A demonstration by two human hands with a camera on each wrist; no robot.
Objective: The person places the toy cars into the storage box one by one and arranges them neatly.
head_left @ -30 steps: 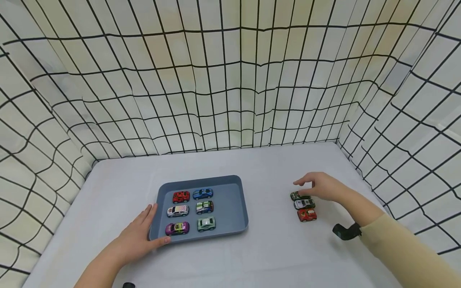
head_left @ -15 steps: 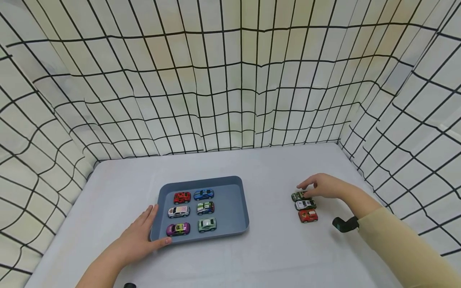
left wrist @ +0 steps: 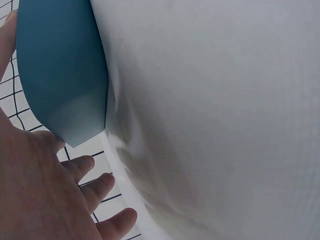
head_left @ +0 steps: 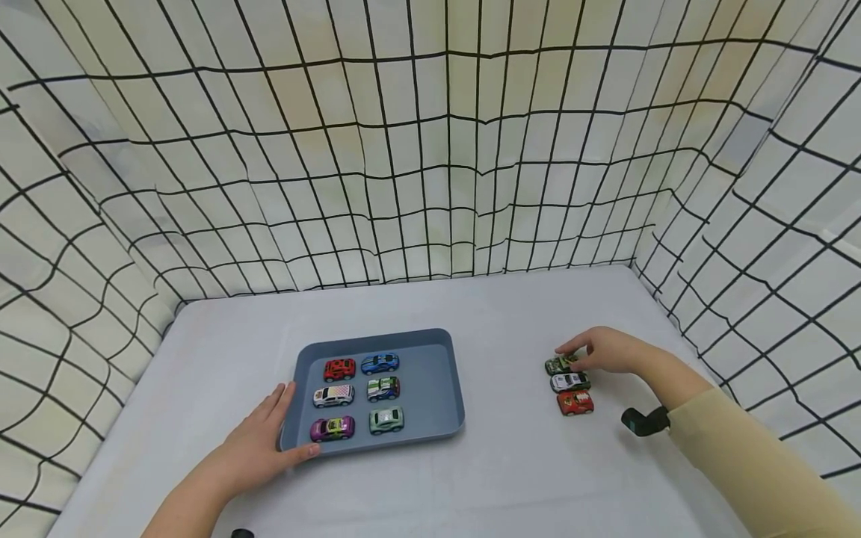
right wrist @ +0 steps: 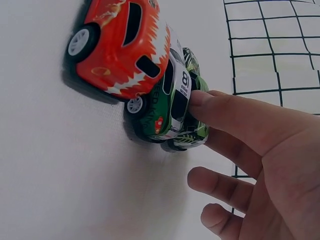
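Observation:
At the right of the table stand three toy cars in a close row: a red one point(head_left: 575, 403) nearest, a white-and-green one point(head_left: 569, 382) in the middle, a dark green patterned one point(head_left: 558, 365) farthest. My right hand point(head_left: 608, 350) pinches the dark green toy car between thumb and index finger; the other fingers stay apart from it in the right wrist view. My left hand point(head_left: 252, 441) lies with spread, straight fingers at the left side of a blue-grey tray point(head_left: 430, 388), thumb at its front rim. The left wrist view shows the fingertips beside the tray's outer wall point(left wrist: 65, 75).
Inside the tray, several toy cars stand in two columns, among them a purple one point(head_left: 332, 428) and a blue one point(head_left: 380, 363). White cloth covers the table point(head_left: 498, 478). Black-gridded fabric walls point(head_left: 430, 187) rise at the back and sides.
My right hand has lowered slightly and its thumb and index finger have closed on the dark green toy car. The left hand and tray keep their places.

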